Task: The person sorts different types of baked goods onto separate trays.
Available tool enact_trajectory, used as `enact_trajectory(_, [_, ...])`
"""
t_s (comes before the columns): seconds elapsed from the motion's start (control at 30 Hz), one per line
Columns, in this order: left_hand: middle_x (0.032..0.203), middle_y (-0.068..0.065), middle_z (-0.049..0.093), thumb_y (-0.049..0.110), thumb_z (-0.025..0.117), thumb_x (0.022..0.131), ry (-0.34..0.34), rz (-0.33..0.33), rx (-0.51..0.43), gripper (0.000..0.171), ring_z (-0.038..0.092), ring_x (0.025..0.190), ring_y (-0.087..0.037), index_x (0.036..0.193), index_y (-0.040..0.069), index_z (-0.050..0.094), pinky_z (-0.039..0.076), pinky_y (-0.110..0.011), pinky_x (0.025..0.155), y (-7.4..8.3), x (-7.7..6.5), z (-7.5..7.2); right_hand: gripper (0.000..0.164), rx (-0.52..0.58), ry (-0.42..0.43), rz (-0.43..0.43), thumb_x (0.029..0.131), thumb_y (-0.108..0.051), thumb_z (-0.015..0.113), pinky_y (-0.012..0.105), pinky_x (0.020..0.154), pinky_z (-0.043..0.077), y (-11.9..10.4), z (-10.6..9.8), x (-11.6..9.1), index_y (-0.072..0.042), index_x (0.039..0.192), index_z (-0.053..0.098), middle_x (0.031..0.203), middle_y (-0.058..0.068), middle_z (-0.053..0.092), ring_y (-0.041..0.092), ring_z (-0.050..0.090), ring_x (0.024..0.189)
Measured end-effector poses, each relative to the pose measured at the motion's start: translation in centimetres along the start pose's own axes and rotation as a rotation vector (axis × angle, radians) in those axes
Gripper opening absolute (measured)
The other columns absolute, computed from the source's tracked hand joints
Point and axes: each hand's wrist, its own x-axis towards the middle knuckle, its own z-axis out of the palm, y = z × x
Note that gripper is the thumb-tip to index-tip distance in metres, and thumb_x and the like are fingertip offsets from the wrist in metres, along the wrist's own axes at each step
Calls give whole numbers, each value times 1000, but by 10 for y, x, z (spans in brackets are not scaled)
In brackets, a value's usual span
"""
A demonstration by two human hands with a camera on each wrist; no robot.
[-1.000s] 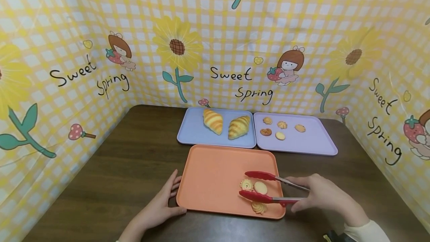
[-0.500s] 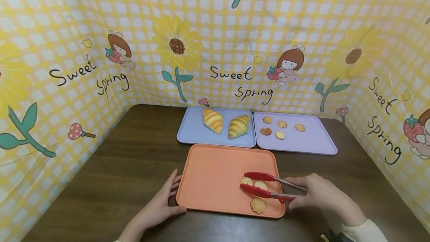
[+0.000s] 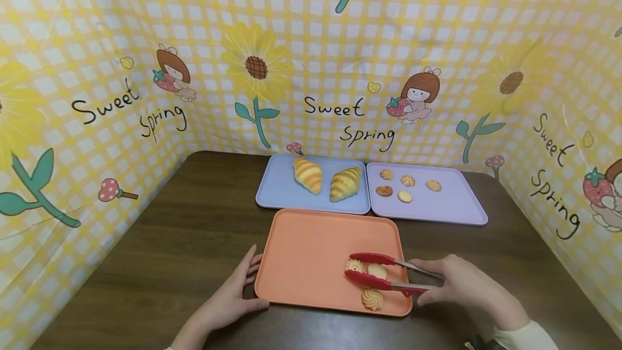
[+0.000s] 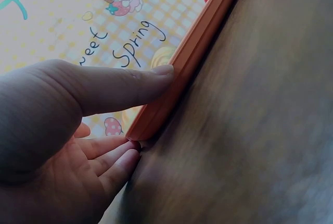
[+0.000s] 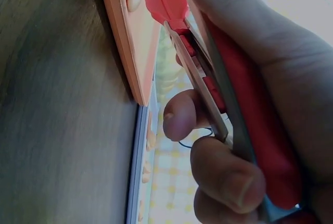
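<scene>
The right hand (image 3: pixel 461 285), grip curled round part-spread tongs (image 3: pixel 396 285), is holding their long axis left-right. Left of that grip, two cookies (image 3: pixel 377 271) are lying between the tips (image 3: pixel 364 278) on the orange tray (image 3: pixel 306 258); the farther left hand (image 3: pixel 230 293) is touching its near-left corner.

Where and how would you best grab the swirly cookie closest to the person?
Probably by its left and right edges, coming down from above. The swirl cookie seems to lie flat, its near edge close to the rim of the orange tray, while the red-tipped tongs crowd its far side.
</scene>
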Motion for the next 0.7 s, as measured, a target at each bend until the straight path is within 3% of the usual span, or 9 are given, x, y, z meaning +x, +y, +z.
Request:
enact_trajectory(0.17, [153, -32, 27, 15, 83, 82, 1, 6, 0, 112, 28, 141, -45, 155, -7, 0, 39, -29, 107, -1, 0, 0, 76, -9, 10, -16, 74, -53, 83, 24, 55, 39, 1, 1, 1, -8, 132, 66, 76, -15, 60, 1, 46, 62])
enact_trajectory(0.43, [154, -32, 27, 15, 83, 82, 0, 12, 4, 112, 28, 141, -45, 156, -6, 0, 39, -30, 107, -1, 0, 0, 72, -52, 53, -32, 76, -54, 81, 27, 62, 48, 4, 6, 3, -8, 130, 67, 96, -1, 73, 4, 53, 70])
enact_trajectory(0.7, [153, -32, 27, 16, 83, 82, 1, 12, 5, 112, 28, 141, -46, 156, -6, 0, 39, -30, 107, -1, -1, 0, 75, -184, 139, -49, 79, -61, 74, 35, 66, 53, 6, 12, 5, -4, 128, 67, 102, 5, 73, 7, 60, 76])
